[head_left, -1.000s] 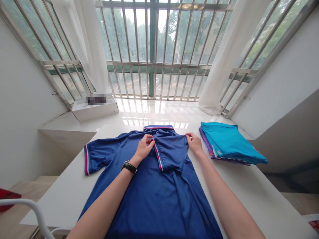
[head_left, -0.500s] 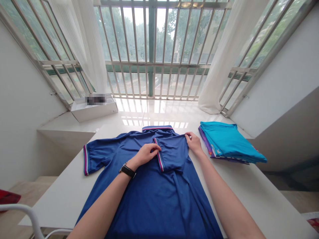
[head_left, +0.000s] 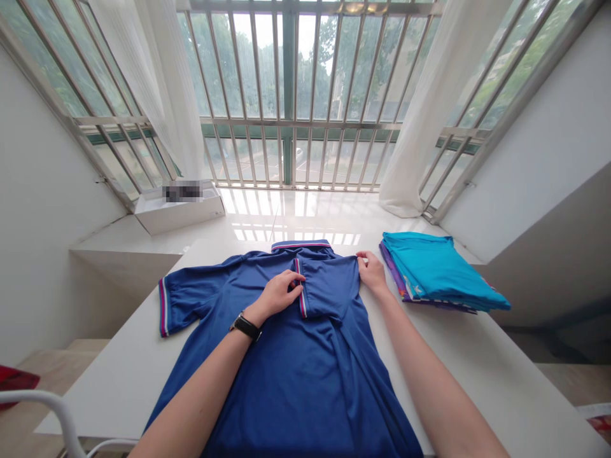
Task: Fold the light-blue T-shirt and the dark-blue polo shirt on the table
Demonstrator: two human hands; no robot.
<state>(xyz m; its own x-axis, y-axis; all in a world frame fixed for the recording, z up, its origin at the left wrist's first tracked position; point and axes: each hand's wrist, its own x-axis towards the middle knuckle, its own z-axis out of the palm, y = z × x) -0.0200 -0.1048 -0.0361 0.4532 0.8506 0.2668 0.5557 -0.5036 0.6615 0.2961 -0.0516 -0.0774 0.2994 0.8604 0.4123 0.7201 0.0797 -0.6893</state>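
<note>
A blue polo shirt (head_left: 286, 362) lies spread on the white table, its striped collar at the far end. The right sleeve (head_left: 329, 283) is folded inward over the shirt body; the left sleeve (head_left: 188, 302) stretches out flat. My left hand (head_left: 281, 292), with a black watch on the wrist, pinches the folded sleeve's striped cuff between thumb and fingers. At the shoulder fold, my right hand (head_left: 371, 270) is closed on the fabric's outer edge with thumb and fingertips.
Right of the shirt stands a stack of folded clothes (head_left: 439, 273), bright turquoise on top and purple below. A white box (head_left: 181, 213) sits on the window ledge at the back left. A white tubular rail (head_left: 52, 404) curves at the lower left.
My left hand has shifted the cuff slightly up and left, and the folded sleeve lies flatter. The shirt's right side has drawn in a little. My right hand stays at the shoulder edge.
</note>
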